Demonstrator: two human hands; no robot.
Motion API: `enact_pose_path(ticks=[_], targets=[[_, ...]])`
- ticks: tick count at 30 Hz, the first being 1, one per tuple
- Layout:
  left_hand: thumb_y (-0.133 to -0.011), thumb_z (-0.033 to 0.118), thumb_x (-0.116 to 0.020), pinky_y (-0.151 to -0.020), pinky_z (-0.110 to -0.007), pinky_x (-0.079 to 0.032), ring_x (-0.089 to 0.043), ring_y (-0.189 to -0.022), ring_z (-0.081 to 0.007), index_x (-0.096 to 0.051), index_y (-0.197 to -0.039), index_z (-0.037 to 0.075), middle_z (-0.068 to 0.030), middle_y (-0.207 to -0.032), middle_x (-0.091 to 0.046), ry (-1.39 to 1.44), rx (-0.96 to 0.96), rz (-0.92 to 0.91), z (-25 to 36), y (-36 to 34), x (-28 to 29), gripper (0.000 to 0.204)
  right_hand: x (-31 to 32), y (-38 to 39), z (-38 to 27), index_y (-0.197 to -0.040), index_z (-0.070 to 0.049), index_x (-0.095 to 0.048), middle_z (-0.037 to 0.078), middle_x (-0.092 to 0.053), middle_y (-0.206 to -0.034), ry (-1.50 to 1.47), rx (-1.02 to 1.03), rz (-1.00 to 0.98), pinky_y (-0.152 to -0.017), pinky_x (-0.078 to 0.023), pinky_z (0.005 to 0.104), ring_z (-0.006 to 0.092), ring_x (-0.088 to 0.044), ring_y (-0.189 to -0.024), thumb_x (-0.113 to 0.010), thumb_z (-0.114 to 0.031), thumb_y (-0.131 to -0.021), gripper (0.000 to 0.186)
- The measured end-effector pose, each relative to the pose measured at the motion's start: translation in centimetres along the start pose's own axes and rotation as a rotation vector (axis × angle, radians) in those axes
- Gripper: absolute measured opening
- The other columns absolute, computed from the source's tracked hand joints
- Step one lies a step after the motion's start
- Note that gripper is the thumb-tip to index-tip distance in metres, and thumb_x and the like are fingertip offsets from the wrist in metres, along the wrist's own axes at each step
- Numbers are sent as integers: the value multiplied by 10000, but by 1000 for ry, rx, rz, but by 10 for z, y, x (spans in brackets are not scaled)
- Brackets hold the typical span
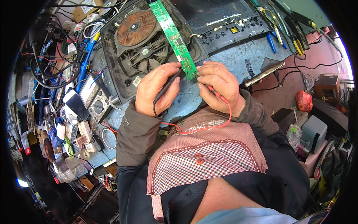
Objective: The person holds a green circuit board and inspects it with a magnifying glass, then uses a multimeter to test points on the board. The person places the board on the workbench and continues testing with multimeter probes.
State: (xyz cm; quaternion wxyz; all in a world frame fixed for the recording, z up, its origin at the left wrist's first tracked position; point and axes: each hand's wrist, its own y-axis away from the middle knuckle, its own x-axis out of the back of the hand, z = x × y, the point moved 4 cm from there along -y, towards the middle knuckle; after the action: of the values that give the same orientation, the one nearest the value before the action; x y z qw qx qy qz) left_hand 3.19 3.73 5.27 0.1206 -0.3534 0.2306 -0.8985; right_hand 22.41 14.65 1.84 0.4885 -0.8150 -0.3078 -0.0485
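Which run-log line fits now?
Left hand: holds slim black probe | Right hand: holds slim red probe | Between hands: near end of long green circuit board

This looks like a repair workshop for electrical appliances: on a worn blue table (227, 56) lies an opened appliance base (120, 81) with its flat copper coil (137, 28) and fan (147, 56) laid bare, and a long green circuit board (173, 37) is up against a black test probe (166, 87) and a red one. A dial multimeter (99, 106), blue-handled pliers (271, 43), a thick black cable (74, 5) and heaped small parts crowd the surface, and the person wears a checked-pocket apron (201, 161).
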Motion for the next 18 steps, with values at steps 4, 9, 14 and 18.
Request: enact_pose_path(ticks=[4, 9, 14, 18], targets=[[-935, -80, -767, -972, -395, -631, -800, -1122, -355, -719, -1208, -51, -224, -1251, -785, -11, -12, -9, 1, -2, 0, 278, 0, 0, 0, -1079, 10, -720, 166, -759, -1095, 4, 3, 1, -1052, -621, 555, 377, -792, -1078, -810, 97, -813, 294], [-939, -86, -761, -984, -397, -625, -792, -1135, -355, -718, -1210, -52, -220, -1260, -780, -7, 2, -14, 2, -3, 0, 277, 0, 0, 1, -1064, 0, -731, 157, -763, -1097, 7, 14, 29, -1021, -631, 537, 361, -785, -1044, -842, 71, -794, 300], [-947, -78, -761, -997, -398, -620, -789, -1154, -351, -716, -1212, -54, -223, -1272, -779, 9, 33, -15, 2, -2, 0, 269, 0, 3, 1, -1097, 11, -721, 171, -753, -1130, 0, 11, 8, -1059, -621, 559, 383, -789, -1091, -807, 98, -819, 304], [-955, -71, -760, -999, -395, -619, -790, -1158, -344, -716, -1215, -56, -224, -1278, -781, 11, 34, -16, -1, -1, 0, 263, 0, 3, 1, -1102, 10, -723, 171, -752, -1137, 2, 10, 3, -1061, -620, 559, 382, -787, -1100, -808, 94, -827, 300]])
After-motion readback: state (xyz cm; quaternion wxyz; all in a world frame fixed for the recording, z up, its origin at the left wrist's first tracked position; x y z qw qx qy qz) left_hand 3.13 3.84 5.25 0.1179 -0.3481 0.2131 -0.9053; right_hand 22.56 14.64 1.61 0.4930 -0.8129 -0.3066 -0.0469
